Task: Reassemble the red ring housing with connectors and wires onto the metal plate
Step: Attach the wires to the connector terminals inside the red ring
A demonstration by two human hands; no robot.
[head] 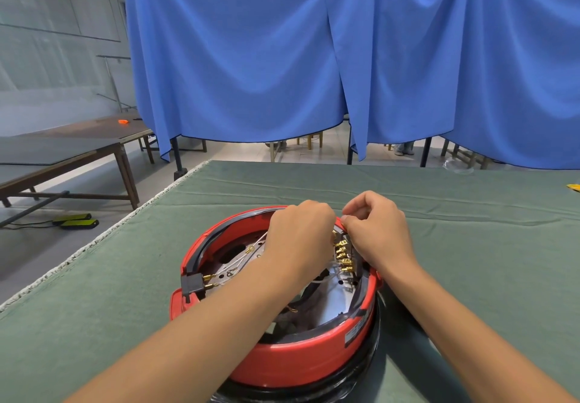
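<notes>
- Head view: looked down over a green cloth-covered table [470, 245], with blue hanging curtains [282, 57] behind its far edge.
- Far left: long brown wooden benches [94, 148] stood on the grey floor, a small orange object [123, 122] on the farther one; two yellow-and-black flat pedals [77, 220] lay on the floor, near the table's left edge.
- Centre, on the cloth near the front edge: round red plastic ring housing [298, 362] sat on a black circular base [345, 390], tilted slightly, with a black inner rim strip.
- Left side of the ring: black rectangular plug block [192, 284] set into the wall, two brass pins pointing inward.
- Inside the ring: shiny metal plate [332, 300] with holes, thin white wires [248, 258] running across it.
- Left hand [298, 236] reached over the ring's far side, knuckles up, fingers curled down toward the terminals; what they gripped, if anything, hidden by the hand's back.
- Just right of that hand: a row of gold-coloured brass spade connectors [343, 253] lined up along the ring's inner right wall.
- Right hand [376, 230] close beside the left, nearly touching, thumb and fingertips pinched at the topmost connector by the ring's far right rim.
- Far right table edge: a sliver of a yellow object [573, 187], cut off by the frame.
</notes>
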